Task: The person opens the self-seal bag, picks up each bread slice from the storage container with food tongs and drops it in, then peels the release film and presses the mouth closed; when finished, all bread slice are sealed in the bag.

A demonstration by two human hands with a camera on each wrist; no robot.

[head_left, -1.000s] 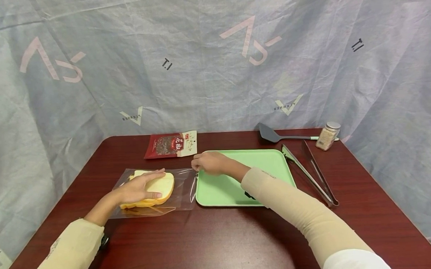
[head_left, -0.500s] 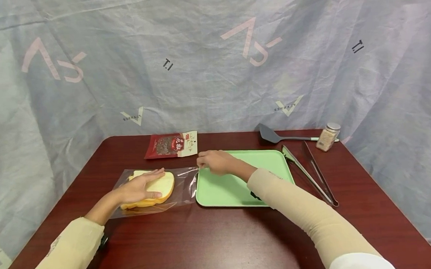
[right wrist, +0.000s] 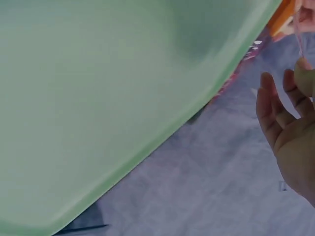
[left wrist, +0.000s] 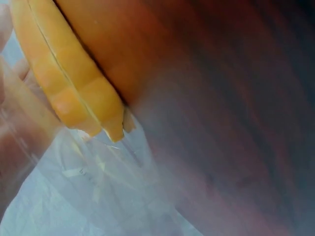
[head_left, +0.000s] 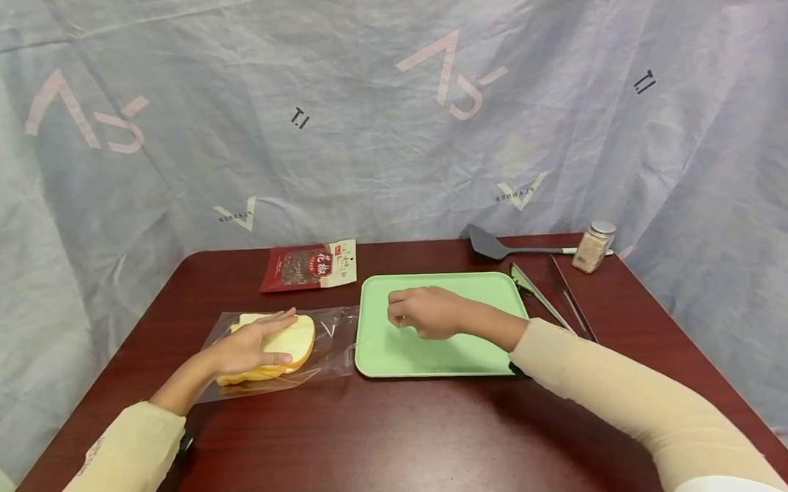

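Note:
My left hand (head_left: 256,344) lies with fingers spread on bread slices (head_left: 300,339) with yellow crusts, pressing them to the table. The slices (left wrist: 69,73) are in a clear plastic bag (head_left: 335,344), whose flat end reaches to the left edge of a light green tray (head_left: 399,356). Over the tray is my right hand (head_left: 430,314), fingers curled in. In the right wrist view, the thumb and a finger of my right hand (right wrist: 295,128) pinch a thin pale strip (right wrist: 298,34) that runs up toward the bread; I cannot tell whether it is still joined to the bag.
Behind the bread lies a red spice packet (head_left: 307,267). A grey spatula (head_left: 489,243) and a glass jar with a metal lid (head_left: 594,248) are at the back right. Metal tongs (head_left: 541,298) lie right of the tray, partly behind my right sleeve (head_left: 624,383).
My right hand has moved from the bag's end rightward and toward me, over the middle of the tray. The bag's end has settled flatter. My left hand has stayed on the bread.

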